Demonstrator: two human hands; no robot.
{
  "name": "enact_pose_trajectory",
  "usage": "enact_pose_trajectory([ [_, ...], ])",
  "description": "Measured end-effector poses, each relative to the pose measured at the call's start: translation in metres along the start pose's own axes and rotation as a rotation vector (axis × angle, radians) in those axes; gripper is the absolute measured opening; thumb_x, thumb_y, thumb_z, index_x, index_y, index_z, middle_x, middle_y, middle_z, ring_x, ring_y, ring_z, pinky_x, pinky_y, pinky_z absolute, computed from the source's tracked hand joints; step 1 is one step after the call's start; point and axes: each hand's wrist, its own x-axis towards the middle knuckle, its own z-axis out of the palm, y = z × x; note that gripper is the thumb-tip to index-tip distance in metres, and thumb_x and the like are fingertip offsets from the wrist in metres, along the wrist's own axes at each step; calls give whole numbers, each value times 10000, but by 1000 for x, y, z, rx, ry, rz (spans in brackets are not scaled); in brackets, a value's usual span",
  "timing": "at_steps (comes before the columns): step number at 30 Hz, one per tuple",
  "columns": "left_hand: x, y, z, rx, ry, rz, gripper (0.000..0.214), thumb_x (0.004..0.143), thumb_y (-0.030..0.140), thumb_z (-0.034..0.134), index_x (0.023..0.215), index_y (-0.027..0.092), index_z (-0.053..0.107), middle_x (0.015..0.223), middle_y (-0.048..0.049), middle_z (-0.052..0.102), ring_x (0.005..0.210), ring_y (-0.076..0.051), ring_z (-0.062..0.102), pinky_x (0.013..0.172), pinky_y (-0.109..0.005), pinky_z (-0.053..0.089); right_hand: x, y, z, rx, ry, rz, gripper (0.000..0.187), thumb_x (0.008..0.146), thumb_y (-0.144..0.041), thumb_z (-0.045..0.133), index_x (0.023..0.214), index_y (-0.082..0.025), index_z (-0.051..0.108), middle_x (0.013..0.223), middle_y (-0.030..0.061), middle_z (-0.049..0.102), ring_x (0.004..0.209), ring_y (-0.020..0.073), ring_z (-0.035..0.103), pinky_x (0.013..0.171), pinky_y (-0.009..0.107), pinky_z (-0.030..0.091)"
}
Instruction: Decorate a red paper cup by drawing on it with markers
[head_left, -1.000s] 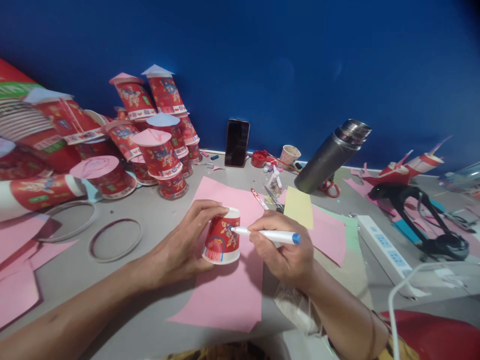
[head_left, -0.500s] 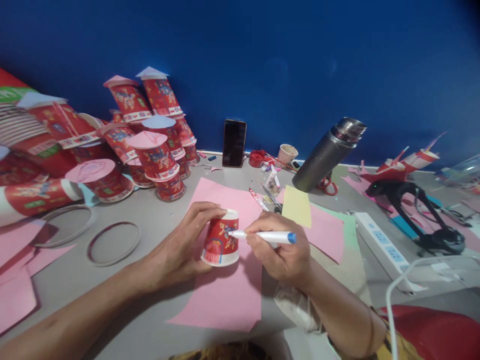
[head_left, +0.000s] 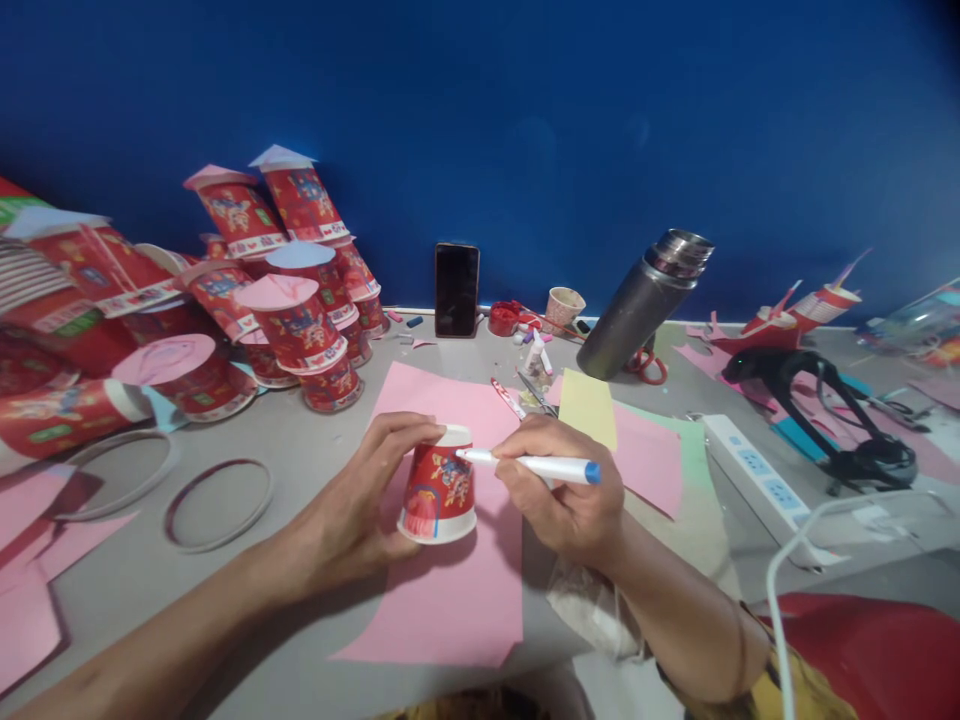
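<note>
Marker (head_left: 555,468) has risen up the cup (head_left: 442,490), scissors (head_left: 538,394) lying beyond.

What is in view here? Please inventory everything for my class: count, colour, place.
held cup: 1, red and white, centre
marker: 1, white with blue end, centre
other cups: many, mostly red, piled left, a few back right
rings: 2, pale, left
phone: 1, black, back centre
flask: 1, dark grey, tilted, back right
scissors: at least 1, grey blades, beyond marker
yellow sheet: 1, yellow, right of centre
pink sheets: several, pink, centre and both sides
power strip: 1, white, right
cable: 1, white, lower right
small items: uncounted, mixed colours, near phone
table: 1, grey, beneath
wall: 1, blue, behind
left grip: 1, bare, on held cup
right grip: 1, bare, on marker
</note>
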Motion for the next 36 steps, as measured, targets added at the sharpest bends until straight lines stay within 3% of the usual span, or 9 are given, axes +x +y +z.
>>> enact_pose_trajectory([
  [23, -1, 2, 1, -4, -13, -10, 817, 856, 203, 841, 1559, 311, 438, 1426, -135, 575, 1372, -349, 589, 1167, -541, 557, -1, -2, 0, 18, -85, 51, 115, 992, -122, 643, 977, -218, 704, 795, 20, 778, 648, 149, 706, 624, 280, 587],
  [29, 1, 1, -1, 13, -8, 1, 812, 872, 202, 832, 1560, 311, 415, 1462, -136, 590, 1400, -356, 590, 1180, -588, 541, 2, 0, -5, -7, 24, 43, 129, 976, -115, 631, 1000, -218, 706, 766, 25, 760, 626, 165, 692, 578, 296, 561],
  [36, 1, 2, -2, 3, 14, -37, 778, 888, 229, 817, 1563, 310, 439, 1457, -138, 600, 1403, -361, 594, 1185, -609, 536, 2, 1, -6, -39, 36, 43, 151, 976, -113, 624, 1001, -241, 701, 745, 16, 743, 619, 171, 689, 566, 310, 562],
])
